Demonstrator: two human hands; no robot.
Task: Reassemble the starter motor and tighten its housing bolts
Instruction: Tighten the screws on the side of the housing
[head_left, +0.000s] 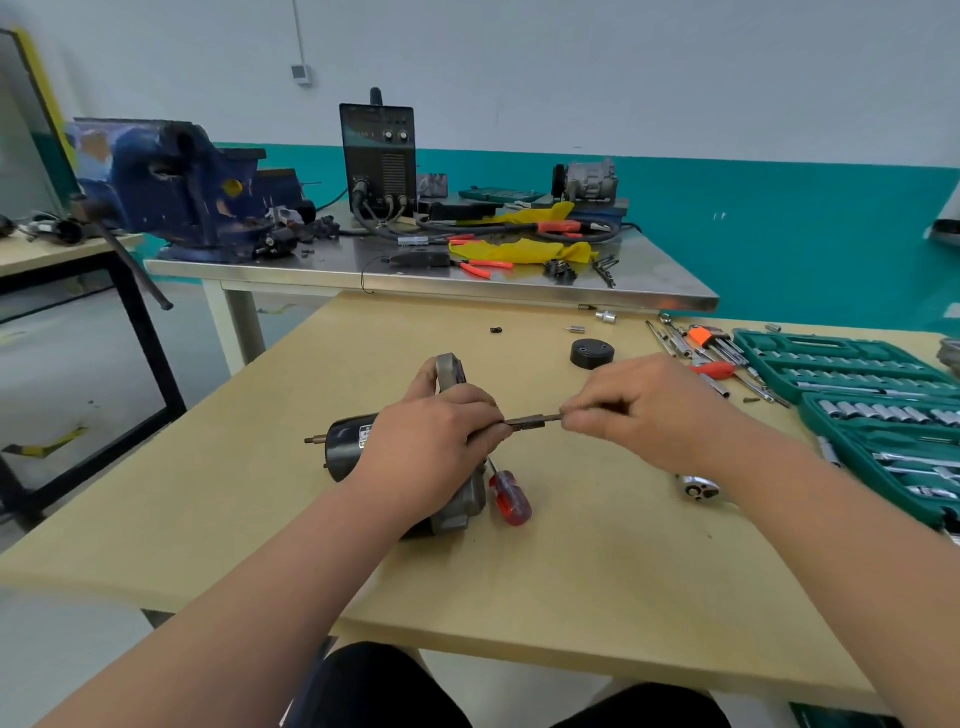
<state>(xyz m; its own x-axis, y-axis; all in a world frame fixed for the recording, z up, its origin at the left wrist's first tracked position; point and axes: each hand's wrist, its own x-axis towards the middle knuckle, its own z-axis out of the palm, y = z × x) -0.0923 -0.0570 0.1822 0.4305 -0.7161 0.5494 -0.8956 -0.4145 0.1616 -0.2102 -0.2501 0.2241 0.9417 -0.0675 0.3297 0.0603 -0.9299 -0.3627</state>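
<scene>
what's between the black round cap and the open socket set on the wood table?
In the head view, loose tools lie between the black round cap and the socket set: chrome extension bars, an orange hex-key holder, red-handled pliers.

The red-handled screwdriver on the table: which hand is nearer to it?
Left. The left hand rests on the starter motor right beside the red-handled screwdriver; the right hand is farther, up to its right.
</scene>
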